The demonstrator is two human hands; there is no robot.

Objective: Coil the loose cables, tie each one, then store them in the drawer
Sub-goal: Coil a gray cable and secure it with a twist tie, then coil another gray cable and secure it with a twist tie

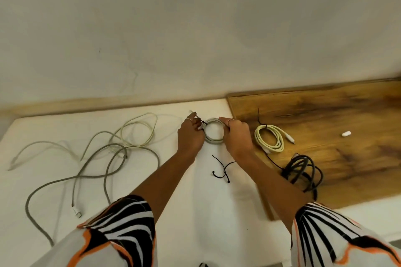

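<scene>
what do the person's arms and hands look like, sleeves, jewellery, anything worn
Both forearms are bare. The left sleeve and right sleeve are loose, white with bold black stripes and orange edging, ending near the elbows. The left hand wears a thin ring on one finger; the right hand also wears a thin ring.

A flat white bench (195, 212) runs along a pale wall, with a brown wooden board (347, 119) laid on its right part. On the white surface lie loose grey and cream cables (104, 158) in a tangle at the left, a coiled grey cable (213, 138) and two thin black ties (223, 169). On the board lie a tied pale-yellow cable coil (270, 141), a black cable bundle (303, 171) and a small white cap (346, 133).
</scene>
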